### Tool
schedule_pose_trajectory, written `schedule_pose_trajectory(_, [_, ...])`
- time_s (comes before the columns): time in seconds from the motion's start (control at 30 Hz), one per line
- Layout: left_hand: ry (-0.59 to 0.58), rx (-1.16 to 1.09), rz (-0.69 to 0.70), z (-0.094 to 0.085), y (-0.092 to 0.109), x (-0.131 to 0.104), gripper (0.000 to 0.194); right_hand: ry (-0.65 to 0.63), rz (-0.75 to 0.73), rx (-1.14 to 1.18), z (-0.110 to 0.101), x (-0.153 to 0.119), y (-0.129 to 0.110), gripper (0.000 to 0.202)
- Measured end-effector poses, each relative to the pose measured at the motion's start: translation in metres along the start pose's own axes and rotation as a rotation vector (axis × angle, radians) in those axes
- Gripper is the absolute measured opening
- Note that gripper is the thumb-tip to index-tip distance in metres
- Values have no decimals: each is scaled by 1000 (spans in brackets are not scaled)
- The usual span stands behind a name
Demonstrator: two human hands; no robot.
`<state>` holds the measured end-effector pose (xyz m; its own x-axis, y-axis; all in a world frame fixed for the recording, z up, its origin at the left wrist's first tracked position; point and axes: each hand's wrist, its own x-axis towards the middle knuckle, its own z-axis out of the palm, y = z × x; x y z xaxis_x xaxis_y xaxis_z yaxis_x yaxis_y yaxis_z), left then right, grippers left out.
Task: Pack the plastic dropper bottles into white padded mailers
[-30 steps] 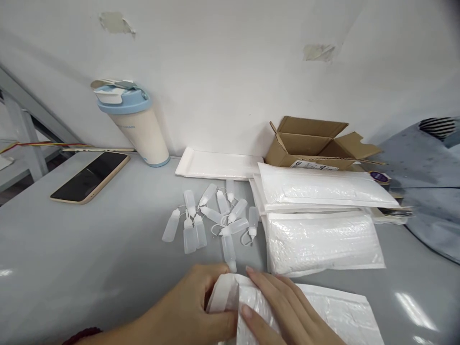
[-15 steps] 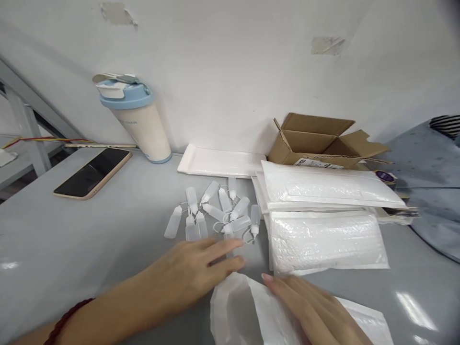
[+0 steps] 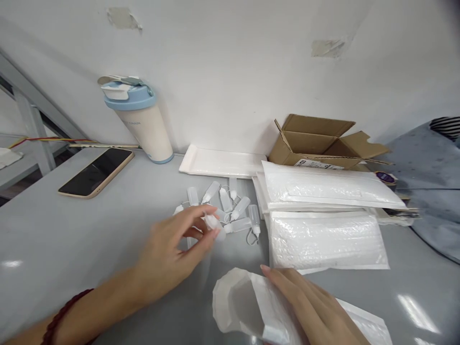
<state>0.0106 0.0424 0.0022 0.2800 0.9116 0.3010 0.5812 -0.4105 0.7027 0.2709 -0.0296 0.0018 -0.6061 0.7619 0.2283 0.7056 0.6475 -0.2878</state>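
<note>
Between thumb and fingertips, my left hand (image 3: pixel 168 244) pinches a small translucent dropper bottle (image 3: pixel 220 232) by its white cap end. Several similar dropper bottles (image 3: pixel 240 208) lie loosely on the table just beyond, some with thin looped cords or wires at the caps; my fingers hide a few. At the front, my right hand (image 3: pixel 314 306) lies closed over a white bubble mailer (image 3: pixel 275 306). Its open mouth faces left, with the flap (image 3: pixel 224 292) curling outward. Whether anything is inside cannot be seen.
White bubble mailers (image 3: pixel 323 239) are stacked at right, before an open cardboard box (image 3: pixel 309 143). Another mailer (image 3: pixel 223 163) lies by the wall. A phone (image 3: pixel 97 172) and a tilted-looking tumbler (image 3: pixel 147 129) stand left. A person's blue-grey clothing (image 3: pixel 424 163) shows at far right.
My left hand has drawn back left and up from the mailer's mouth and now pinches a dropper bottle. My right hand stays on the mailer, whose mouth shows more fully.
</note>
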Motion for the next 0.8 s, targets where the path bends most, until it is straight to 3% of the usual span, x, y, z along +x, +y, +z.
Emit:
schedule_pose_trajectory(0.07, [3, -202, -120, -7, 8, -2, 19, 17, 18, -11, 4, -1, 0, 55])
schedule_pose_trajectory(0.17, [-44, -422, -156, -11, 18, -6, 22, 33, 36, -21, 9, -2, 1, 66])
schedule_pose_trajectory(0.23, [-150, -460, -139, -9, 22, -10, 21, 41, 47, -29, 11, -2, 2, 69])
schedule_pose_trajectory(0.33, [-324, -350, 22, -2, 23, -16, 18, 58, 57, -42, 12, -1, 1, 69])
schedule_pose_trajectory(0.4, [-355, -255, 191, 2, 23, -18, 21, 74, 58, -55, 12, -1, 0, 68])
schedule_pose_trajectory(0.5, [-250, -171, 373, 5, 20, -16, 16, 92, 60, -51, 13, 0, -1, 66])
schedule_pose_trajectory(0.63, [15, 61, 291, 9, 3, -5, 14, 107, 81, -19, 13, 0, -1, 65])
schedule_pose_trajectory(0.8, [-41, 407, 242, 19, -21, 5, 14, 137, 83, -30, 15, -2, 0, 62])
